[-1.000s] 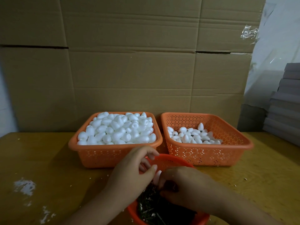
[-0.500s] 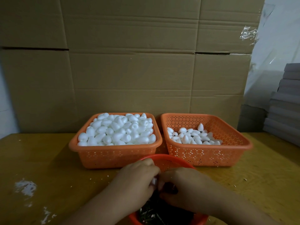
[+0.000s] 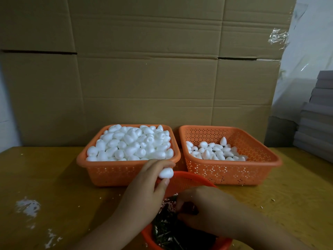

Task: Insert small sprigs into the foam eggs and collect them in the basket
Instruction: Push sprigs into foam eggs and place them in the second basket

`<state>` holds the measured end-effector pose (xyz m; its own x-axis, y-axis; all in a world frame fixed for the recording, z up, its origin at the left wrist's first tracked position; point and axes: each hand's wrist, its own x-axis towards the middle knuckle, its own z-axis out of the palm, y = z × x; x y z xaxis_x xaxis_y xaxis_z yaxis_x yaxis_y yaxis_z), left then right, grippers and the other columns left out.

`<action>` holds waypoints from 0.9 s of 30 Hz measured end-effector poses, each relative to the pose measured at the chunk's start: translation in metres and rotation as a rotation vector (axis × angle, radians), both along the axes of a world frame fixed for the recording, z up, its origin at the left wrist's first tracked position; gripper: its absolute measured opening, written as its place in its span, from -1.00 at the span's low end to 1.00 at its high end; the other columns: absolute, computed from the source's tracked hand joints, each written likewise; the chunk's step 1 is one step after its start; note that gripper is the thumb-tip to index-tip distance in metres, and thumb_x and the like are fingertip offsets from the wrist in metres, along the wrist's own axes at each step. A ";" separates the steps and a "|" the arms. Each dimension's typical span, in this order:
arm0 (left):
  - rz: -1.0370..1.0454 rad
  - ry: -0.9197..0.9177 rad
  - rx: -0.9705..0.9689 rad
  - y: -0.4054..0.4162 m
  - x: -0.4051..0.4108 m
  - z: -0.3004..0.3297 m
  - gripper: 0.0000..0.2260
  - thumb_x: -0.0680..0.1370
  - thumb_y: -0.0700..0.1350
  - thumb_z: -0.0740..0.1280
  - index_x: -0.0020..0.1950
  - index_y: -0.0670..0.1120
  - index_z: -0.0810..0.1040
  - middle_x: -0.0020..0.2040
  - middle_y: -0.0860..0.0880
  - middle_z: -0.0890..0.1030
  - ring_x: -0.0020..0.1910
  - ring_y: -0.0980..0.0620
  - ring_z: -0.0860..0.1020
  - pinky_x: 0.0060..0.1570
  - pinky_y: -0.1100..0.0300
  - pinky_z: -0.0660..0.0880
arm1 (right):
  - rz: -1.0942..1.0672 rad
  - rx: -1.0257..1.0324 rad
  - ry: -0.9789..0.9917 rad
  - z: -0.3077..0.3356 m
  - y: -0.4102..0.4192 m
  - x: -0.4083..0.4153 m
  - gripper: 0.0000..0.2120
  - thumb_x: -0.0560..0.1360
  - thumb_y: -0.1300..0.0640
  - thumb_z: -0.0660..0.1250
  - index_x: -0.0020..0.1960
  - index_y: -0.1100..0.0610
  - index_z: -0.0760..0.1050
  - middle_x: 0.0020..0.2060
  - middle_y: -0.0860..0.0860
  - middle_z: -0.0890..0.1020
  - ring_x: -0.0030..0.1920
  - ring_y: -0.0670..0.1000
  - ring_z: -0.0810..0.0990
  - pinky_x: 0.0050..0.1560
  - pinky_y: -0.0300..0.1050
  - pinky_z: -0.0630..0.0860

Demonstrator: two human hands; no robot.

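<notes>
Head view. The left hand [image 3: 144, 192] has lifted away from the right hand [image 3: 203, 212] since half a second ago, when the two were pressed together over the round bowl [image 3: 187, 179]. It now pinches one foam egg [image 3: 166, 173] between thumb and fingertips, just in front of the full basket [image 3: 100, 170] at 11 o'clock. No sprig shows on this egg from here; whether one is seated cannot be told. Judged from the parting of the hands, one insertion has probably ended and the egg is due for the part-filled basket [image 3: 261, 165] at 1 o'clock.

The right hand is curled, fingertips down among the sprigs [image 3: 167, 230]; whether it grips one cannot be told.

Containers: the full basket is heaped with white eggs [image 3: 131, 143]; the part-filled basket holds a thin layer of eggs [image 3: 214, 150] on its left floor; the bowl, at 6 o'clock, holds dark sprigs. All three rest on the table [image 3: 45, 177].
</notes>
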<state>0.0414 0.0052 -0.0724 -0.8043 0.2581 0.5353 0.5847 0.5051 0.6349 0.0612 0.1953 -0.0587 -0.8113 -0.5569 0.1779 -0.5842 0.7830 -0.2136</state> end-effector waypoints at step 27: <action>-0.110 -0.166 0.266 0.000 -0.008 -0.005 -0.81 0.47 0.01 0.35 -0.02 0.28 0.45 0.02 0.21 0.61 -0.02 0.10 0.65 0.04 -0.06 0.58 | -0.032 -0.048 -0.001 0.003 -0.003 0.003 -0.83 0.48 -0.03 0.33 0.07 -0.11 0.54 -0.01 -0.19 0.62 0.08 -0.23 0.46 -0.18 -0.56 0.29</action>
<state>0.0332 0.0049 -0.0778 -0.8613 0.2174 0.4592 0.5038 0.2483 0.8274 0.0645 0.1927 -0.0558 -0.8290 -0.5211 0.2028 -0.5585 0.7902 -0.2523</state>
